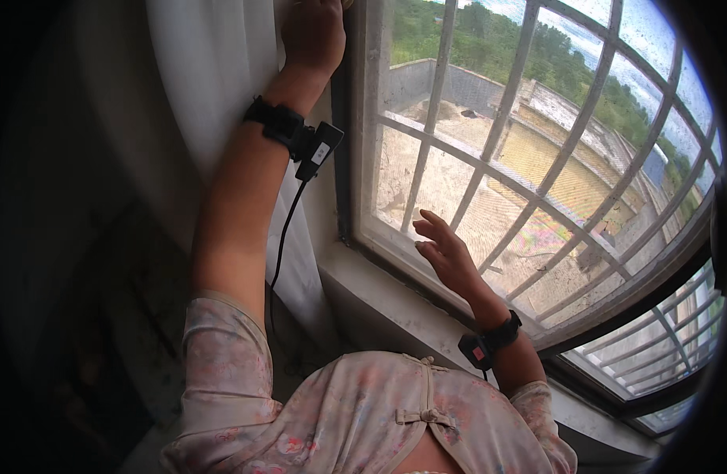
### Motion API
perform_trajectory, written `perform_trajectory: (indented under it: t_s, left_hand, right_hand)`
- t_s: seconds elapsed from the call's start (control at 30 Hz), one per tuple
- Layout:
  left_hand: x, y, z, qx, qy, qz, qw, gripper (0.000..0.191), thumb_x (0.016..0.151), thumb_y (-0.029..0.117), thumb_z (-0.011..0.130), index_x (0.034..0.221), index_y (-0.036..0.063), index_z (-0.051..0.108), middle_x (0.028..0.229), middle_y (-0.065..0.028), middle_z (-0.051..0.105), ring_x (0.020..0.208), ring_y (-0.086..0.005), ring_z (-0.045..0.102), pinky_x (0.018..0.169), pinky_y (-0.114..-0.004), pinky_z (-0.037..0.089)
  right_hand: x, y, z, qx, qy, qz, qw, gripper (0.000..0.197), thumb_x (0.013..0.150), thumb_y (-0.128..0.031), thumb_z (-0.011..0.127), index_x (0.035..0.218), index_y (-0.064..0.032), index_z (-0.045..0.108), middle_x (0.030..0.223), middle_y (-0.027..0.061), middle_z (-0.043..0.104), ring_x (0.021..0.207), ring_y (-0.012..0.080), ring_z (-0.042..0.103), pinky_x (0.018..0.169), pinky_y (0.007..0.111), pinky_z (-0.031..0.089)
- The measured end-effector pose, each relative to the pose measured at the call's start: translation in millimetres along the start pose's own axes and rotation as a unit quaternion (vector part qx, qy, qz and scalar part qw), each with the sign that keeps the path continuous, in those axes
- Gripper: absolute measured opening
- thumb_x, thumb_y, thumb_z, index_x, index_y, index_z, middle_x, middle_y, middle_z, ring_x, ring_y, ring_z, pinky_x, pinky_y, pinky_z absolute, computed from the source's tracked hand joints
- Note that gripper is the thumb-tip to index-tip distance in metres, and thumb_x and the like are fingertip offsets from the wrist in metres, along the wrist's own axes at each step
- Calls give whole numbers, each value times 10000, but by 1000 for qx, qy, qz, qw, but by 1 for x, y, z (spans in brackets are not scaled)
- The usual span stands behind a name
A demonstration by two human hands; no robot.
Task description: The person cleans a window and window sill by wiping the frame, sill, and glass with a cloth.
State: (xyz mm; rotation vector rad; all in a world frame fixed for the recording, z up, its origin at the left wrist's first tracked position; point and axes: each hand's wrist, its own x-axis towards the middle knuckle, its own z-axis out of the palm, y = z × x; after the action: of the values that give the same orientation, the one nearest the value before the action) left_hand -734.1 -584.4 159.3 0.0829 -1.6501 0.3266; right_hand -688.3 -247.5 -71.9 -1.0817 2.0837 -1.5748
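My left hand (314,37) is raised at the top edge, between a white curtain (206,77) and the dark window frame (343,118). Its fingers are bent and partly cut off by the picture's edge, so what they touch or hold is hidden. Lower and to the right, my right hand (449,255) is in front of the window's insect screen (399,172), its fingers apart and slightly curled, with nothing in them. Contact with the screen cannot be told. A black strapped device sits on each wrist.
A pale window sill (393,296) runs below the window. Metal bars (517,77) cross the opening, with a walled roof or yard and trees outside. A black cable (279,249) hangs from the left wrist device (319,151). Another barred window (654,338) stands at the lower right.
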Motion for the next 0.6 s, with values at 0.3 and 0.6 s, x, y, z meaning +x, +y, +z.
perform_trajectory:
  t_s: [0.3,0.6]
  left_hand:
    - [41,-24,-12,-56,3,-4,998,247,891,28,581,1135,39,617,1093,-151,594,937,-381,644,801,-473,558]
    - [55,-2,-8,-136,15,-42,990,176,960,31,449,786,37,473,733,-132,447,659,-305,525,612,-414,423]
  right_hand:
    - [-49,114,42,19,-63,82,994,613,947,-136,664,1484,-63,378,1353,219,571,1278,292,556,1003,391,499]
    - [-91,170,53,151,-34,352,923,615,960,-170,659,1487,-48,365,1321,112,544,1134,230,581,851,411,575]
